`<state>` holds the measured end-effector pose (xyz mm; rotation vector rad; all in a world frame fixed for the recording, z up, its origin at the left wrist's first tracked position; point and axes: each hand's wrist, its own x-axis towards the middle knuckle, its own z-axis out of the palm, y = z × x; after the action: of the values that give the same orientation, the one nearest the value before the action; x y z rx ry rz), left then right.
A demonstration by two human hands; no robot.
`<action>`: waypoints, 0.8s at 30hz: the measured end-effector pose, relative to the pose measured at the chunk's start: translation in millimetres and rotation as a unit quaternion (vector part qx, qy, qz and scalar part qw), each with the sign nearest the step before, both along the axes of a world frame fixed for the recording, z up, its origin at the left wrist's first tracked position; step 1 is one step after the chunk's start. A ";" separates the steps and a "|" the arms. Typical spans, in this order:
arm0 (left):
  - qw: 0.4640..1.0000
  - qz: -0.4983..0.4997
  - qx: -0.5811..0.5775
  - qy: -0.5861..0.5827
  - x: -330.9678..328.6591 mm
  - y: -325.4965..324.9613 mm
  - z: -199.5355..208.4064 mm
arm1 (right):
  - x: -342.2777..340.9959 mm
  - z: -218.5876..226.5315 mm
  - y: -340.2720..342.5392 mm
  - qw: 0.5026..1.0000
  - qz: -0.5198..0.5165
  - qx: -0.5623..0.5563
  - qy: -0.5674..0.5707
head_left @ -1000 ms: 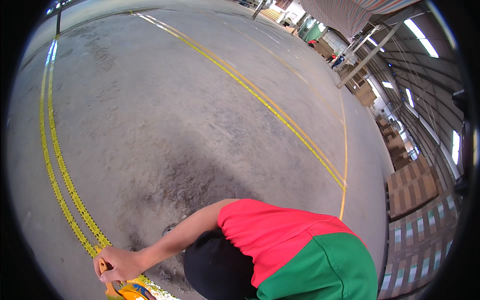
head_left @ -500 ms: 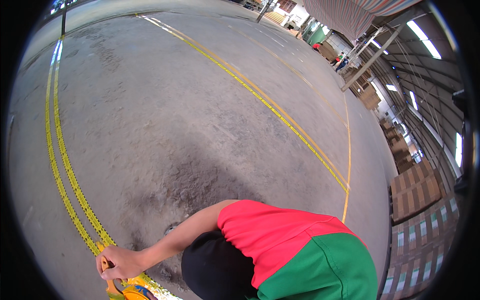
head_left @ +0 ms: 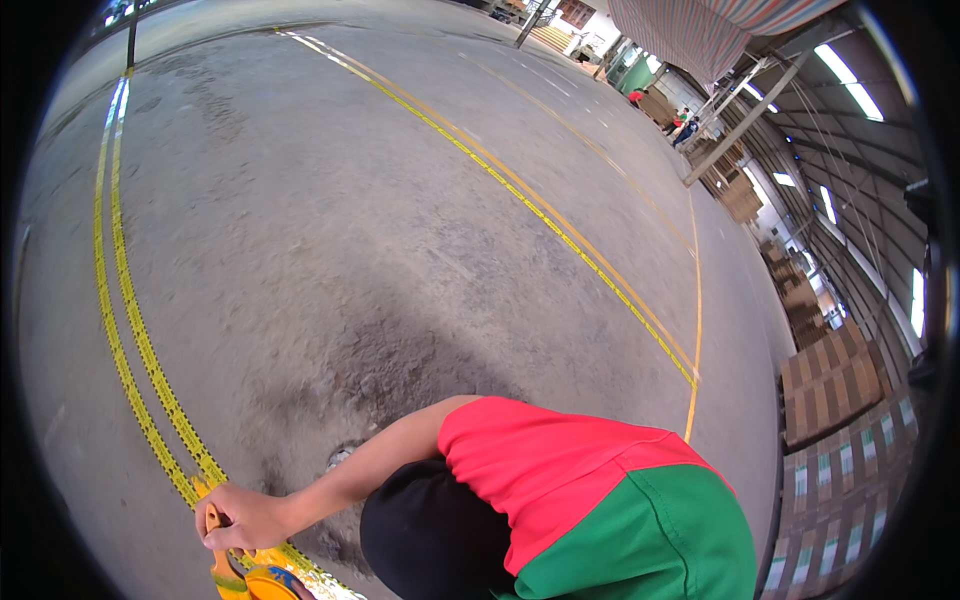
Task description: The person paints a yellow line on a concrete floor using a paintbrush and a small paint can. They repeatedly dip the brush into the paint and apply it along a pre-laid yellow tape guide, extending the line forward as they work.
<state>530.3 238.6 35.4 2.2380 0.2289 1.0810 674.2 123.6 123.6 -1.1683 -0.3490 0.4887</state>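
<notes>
Head view, near seven o'clock: the right hand [head_left: 248, 518], slightly higher than half a second ago, grips a brush [head_left: 227, 577] beside a yellow container [head_left: 262, 584]; left-hand grip unclear. Red sleeve [head_left: 560, 470] at five blocks floor [head_left: 330, 220]; cartons [head_left: 835, 380] at four.

They are wearing a short-sleeved shirt [head_left: 590, 495] with a bright red sleeve [head_left: 525, 450] and a stitched green panel [head_left: 640, 545].

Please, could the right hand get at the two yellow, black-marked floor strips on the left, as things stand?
Probably yes: the right hand looks close to the yellow, black-marked floor strips, with nothing visible between, though holding the orange-handled tool may hinder it.
</notes>
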 end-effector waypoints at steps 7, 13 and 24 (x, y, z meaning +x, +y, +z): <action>0.998 0.021 -0.060 0.017 -19.9 13.0 13.6 | -10.4 31.7 3.2 0.999 -0.010 -0.025 0.021; 0.974 0.127 -0.178 0.064 -58.2 36.1 22.4 | 1.6 59.4 19.4 0.992 0.106 -0.038 -0.050; 0.969 0.181 -0.164 0.038 -62.3 26.6 14.6 | 26.1 49.1 52.0 0.903 0.303 -0.142 -0.270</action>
<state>468.0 265.2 50.0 1.9815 0.8143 1.0503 700.3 175.6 172.7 -1.4715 -1.1779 0.7688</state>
